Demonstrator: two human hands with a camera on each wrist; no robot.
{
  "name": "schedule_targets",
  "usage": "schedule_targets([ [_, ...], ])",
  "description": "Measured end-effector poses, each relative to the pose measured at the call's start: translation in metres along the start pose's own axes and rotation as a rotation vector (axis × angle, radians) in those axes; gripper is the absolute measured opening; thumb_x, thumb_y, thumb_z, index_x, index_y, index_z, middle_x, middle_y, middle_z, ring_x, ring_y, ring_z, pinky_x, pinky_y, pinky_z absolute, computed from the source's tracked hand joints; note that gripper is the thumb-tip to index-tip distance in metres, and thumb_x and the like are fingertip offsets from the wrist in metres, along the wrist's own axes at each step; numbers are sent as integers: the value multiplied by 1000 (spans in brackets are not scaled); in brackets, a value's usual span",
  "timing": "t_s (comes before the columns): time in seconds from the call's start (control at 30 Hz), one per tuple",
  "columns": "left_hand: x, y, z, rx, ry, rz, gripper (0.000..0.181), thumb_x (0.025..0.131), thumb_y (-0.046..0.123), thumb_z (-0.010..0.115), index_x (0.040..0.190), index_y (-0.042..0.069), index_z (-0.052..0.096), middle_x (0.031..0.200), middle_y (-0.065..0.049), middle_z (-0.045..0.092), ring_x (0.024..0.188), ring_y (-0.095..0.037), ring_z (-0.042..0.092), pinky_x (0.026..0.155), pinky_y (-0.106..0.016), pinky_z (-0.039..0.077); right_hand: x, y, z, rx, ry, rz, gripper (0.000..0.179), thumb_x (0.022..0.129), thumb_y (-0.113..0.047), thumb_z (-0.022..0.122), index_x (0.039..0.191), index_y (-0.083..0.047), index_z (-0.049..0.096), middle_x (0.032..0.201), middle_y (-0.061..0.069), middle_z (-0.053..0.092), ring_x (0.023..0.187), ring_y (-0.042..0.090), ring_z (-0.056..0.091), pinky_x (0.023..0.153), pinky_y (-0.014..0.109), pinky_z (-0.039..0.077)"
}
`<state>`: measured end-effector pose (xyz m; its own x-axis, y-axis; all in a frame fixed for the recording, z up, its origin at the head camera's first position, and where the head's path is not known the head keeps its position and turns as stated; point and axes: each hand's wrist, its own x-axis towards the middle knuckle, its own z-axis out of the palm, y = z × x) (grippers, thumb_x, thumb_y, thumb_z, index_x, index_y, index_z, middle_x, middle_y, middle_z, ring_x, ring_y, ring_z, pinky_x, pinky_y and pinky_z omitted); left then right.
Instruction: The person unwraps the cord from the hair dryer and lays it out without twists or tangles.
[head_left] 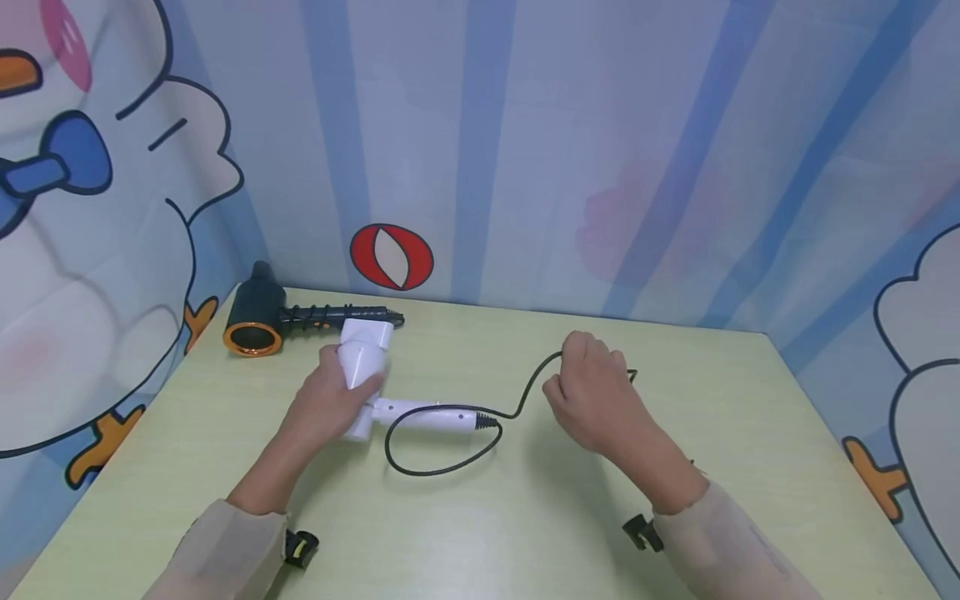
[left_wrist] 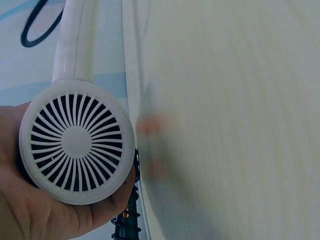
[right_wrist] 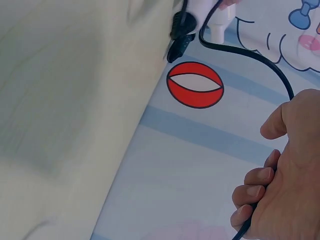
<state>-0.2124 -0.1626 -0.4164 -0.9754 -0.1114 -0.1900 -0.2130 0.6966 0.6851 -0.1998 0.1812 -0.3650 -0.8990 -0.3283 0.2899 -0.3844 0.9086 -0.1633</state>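
Note:
A white hair dryer [head_left: 362, 362] is held by its head in my left hand [head_left: 324, 398], with its handle [head_left: 427, 415] pointing right. In the left wrist view the round slotted grille [left_wrist: 76, 142] faces the camera, and my palm and fingers wrap round the barrel. From the handle's end runs a dark power cord [head_left: 442, 472], which makes a loop over the handle and rises to the right. My right hand [head_left: 596, 392] grips that cord above the table, fingers curled round it in the right wrist view. A short piece of cord shows beyond this hand; its plug is not visible.
A black hair dryer [head_left: 258, 312] with an orange rim lies at the table's back left, its cord wound round its handle. The pale wooden table [head_left: 480, 533] ends at a cartoon-printed curtain [head_left: 540, 167]. Straps with black mounts [head_left: 643, 532] sit at both wrists.

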Motion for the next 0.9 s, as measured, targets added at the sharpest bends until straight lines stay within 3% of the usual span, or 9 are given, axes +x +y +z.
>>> schedule_targets([
  [0.3,2,3,-2,-34,58,-45,92,98,51,58,156,-1,9,140,-29,44,118,-44,53,90,-59,53,-12,-10,-4,-23,11,-68,11,88,-8,39,80,-9,31,74,6,29,65,20,20,63,35,18],
  [0.6,5,2,-3,-59,66,-73,96,97,55,57,157,0,5,142,-29,42,120,-44,51,93,-59,52,-24,-16,6,-60,-36,-148,12,88,-9,40,81,-12,31,73,4,30,66,19,20,63,34,19],
  [0.9,3,6,-8,-97,76,-104,98,97,54,57,158,1,2,143,-30,40,122,-45,48,97,-59,50,-30,-16,16,-117,-72,-168,14,89,-10,45,82,-11,33,71,3,32,64,19,23,62,34,19],
])
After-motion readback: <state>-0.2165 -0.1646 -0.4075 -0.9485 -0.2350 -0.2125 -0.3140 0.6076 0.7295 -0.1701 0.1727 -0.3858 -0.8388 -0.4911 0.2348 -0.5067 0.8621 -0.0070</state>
